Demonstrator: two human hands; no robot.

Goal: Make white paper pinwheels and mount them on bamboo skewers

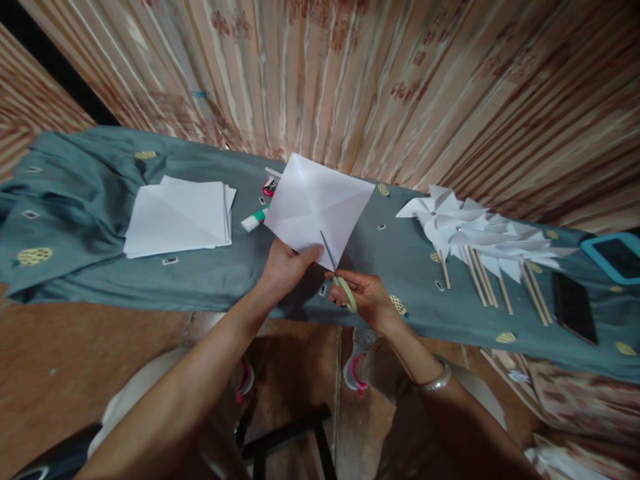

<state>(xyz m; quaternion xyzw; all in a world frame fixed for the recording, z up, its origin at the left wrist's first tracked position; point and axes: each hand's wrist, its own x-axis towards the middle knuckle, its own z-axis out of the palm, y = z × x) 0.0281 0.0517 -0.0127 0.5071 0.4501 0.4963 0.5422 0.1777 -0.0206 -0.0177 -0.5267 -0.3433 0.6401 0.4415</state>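
Note:
A square sheet of white paper (320,193) with diagonal creases is held up over the table. My left hand (287,267) grips its near left edge, thumb on top. In my right hand (365,293) is a pair of scissors (345,293) with pale green handles. The blades lie at the sheet's near corner and point toward its middle. Just left of the sheet, a glue stick (255,219) with a green band lies beside a small red box (270,187), both partly covered by the paper.
A stack of white paper (180,217) lies on the left of the green tablecloth (200,280). To the right are several paper pinwheels (450,223) on wooden sticks, a dark phone (574,307) and a blue-framed device (617,257). A pleated curtain (320,80) hangs behind.

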